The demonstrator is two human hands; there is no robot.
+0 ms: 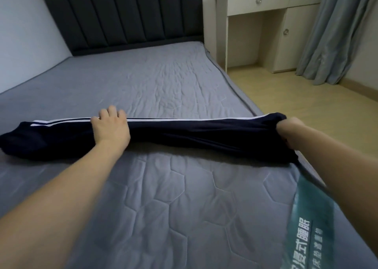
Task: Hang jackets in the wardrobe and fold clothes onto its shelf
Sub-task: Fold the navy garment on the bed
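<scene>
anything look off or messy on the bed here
Nothing looks damaged or spilled. The navy track pants lie stretched across the grey mattress, left hand pressing them flat, right hand gripping one end. That end is bunched at the mattress edge, and the bare mattress is wrinkled further back.

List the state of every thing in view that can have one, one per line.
Navy track pants with white side stripes: stretched flat across the mattress, unfolded.
Left hand: pressing flat on the pants.
Right hand: gripping one bunched end.
Grey quilted mattress: bare, wrinkled.
Cream dresser drawers: closed.
Cream cabinet door: closed.
Grey-blue curtain: hanging, gathered.
</scene>
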